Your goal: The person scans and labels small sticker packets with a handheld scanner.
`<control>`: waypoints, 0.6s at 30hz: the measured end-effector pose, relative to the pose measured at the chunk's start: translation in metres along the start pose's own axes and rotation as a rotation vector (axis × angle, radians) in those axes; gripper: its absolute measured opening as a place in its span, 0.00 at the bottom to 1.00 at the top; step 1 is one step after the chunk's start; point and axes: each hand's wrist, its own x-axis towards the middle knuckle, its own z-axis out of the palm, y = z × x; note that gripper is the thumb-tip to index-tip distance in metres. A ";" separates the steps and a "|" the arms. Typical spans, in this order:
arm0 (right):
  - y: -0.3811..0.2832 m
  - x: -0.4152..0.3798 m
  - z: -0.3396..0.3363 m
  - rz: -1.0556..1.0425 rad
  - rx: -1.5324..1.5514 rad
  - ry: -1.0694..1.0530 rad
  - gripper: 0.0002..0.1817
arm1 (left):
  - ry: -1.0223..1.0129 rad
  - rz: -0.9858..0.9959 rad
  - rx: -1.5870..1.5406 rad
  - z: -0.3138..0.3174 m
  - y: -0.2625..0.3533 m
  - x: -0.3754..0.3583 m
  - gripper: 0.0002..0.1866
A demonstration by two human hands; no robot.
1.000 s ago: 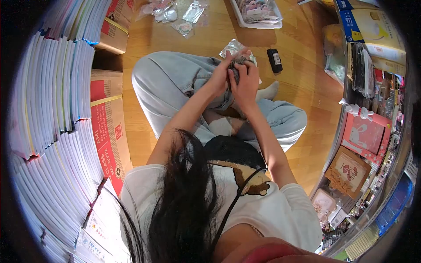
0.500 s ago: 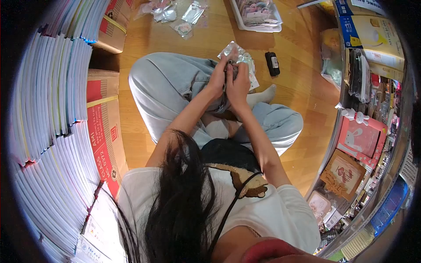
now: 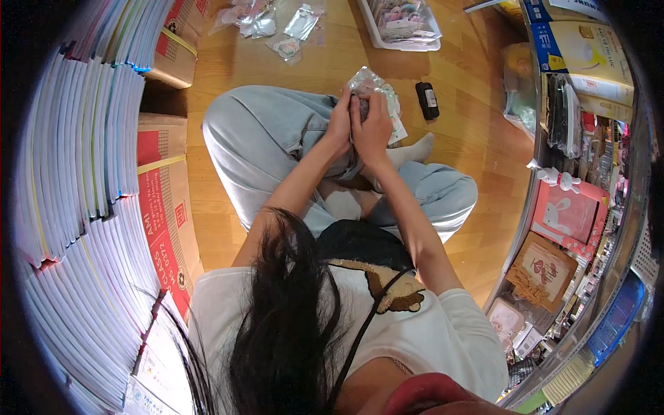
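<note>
In the head view both my hands are close together above my crossed legs, around a small dark grey object [image 3: 364, 108] that is mostly hidden by fingers. My left hand [image 3: 338, 124] is closed along its left side. Curled over its top and right side is my right hand [image 3: 374, 126]. Just beyond the fingers, shiny clear-and-silver packets [image 3: 364, 79] and a pale printed packet [image 3: 395, 115] lie on the floor. A small black item with a white label [image 3: 428, 101] rests to the right of them.
Several small plastic packets [image 3: 302, 22] lie on the wooden floor ahead, beside a white basket [image 3: 434, 45] of packaged items. Stacked notebooks [image 3: 90, 131] and red-brown cartons [image 3: 160, 207] line the left. Crowded shelves with a pink rabbit frame [image 3: 570, 214] stand on the right.
My right fingers have shifted upward and closed further over the grey object. My hands have drawn slightly closer together, and less of the object shows.
</note>
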 end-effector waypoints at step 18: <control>0.019 0.027 -0.006 0.075 -0.050 0.035 0.13 | 0.066 -0.098 0.071 0.021 -0.009 -0.012 0.28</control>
